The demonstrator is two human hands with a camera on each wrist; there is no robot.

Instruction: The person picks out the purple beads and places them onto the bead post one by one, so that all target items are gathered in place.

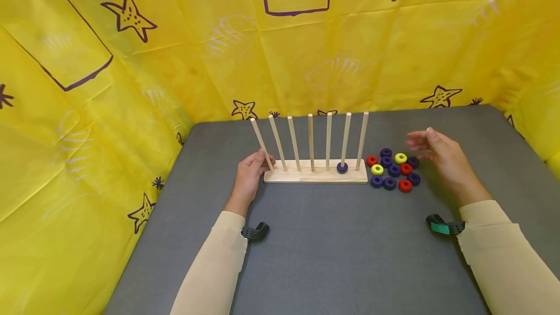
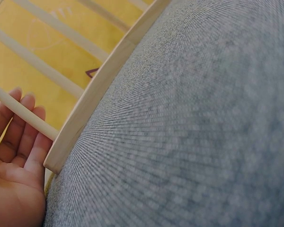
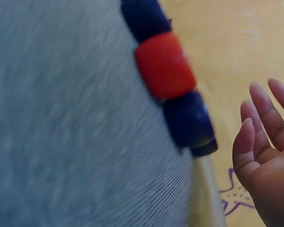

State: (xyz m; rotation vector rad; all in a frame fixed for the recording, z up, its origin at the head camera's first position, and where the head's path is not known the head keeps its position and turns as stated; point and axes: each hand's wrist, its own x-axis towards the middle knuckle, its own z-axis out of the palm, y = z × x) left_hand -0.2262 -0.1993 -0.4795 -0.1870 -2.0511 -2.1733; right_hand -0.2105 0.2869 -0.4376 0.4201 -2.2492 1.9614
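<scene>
A pale wooden peg stand [image 1: 315, 177] with several upright dowels stands on the table, one dark blue ring [image 1: 342, 168] low on the second peg from the right. At its left end is my left hand [image 1: 253, 174]; in the left wrist view, its loosely straight fingers [image 2: 26, 127] reach behind the end peg [image 2: 23, 111]. Right of the stand lies a loose group of small rings, among them a red ring [image 1: 405, 185], a yellow ring [image 1: 377, 169] and a blue ring [image 1: 389, 183]. Beside the group, my right hand [image 1: 444, 157] holds nothing, its fingers loosely extended.
The grey tabletop [image 1: 332, 247] runs under everything. A yellow patterned cloth [image 1: 183, 62] hangs behind and along the sides. Dark bands with protruding mounts [image 1: 255, 231] sit on both wrists.
</scene>
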